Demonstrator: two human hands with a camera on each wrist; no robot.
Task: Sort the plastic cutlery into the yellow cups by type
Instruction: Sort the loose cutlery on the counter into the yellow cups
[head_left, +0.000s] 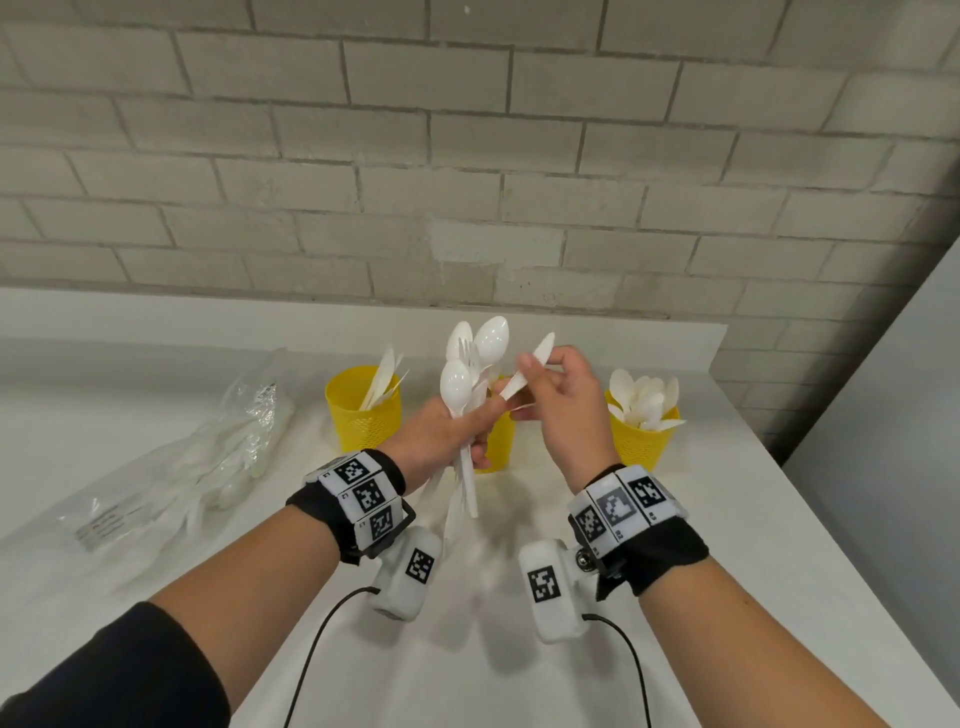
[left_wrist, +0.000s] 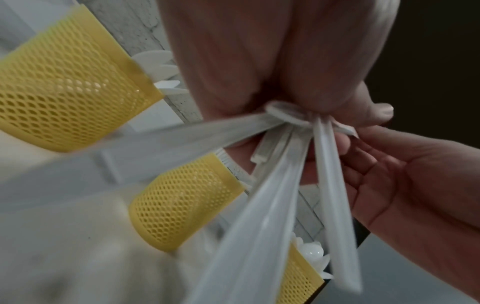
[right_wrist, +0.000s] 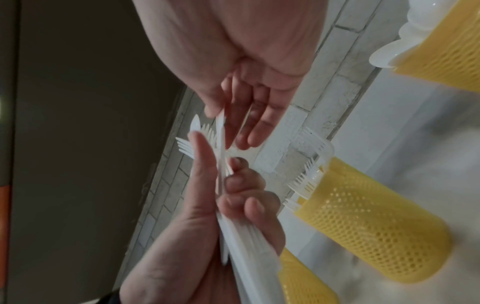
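Note:
My left hand (head_left: 480, 418) grips a bunch of white plastic cutlery (head_left: 470, 364) upright above the table: spoons and a fork (head_left: 471, 353) show at its top, and the handles (left_wrist: 272, 205) fan out below the fist. My right hand (head_left: 532, 387) pinches a white knife (head_left: 543, 345) at the bunch's right side, its lower end by my left thumb. Three yellow mesh cups stand behind. The left cup (head_left: 363, 415) holds knives, the middle cup (right_wrist: 369, 222) holds forks, and the right cup (head_left: 641, 436) holds spoons.
A clear plastic bag (head_left: 208, 452) with more white cutlery lies on the white table (head_left: 156, 561) to the left. A brick wall (head_left: 467, 182) runs behind the cups. The table edge (head_left: 810, 483) slants down the right side.

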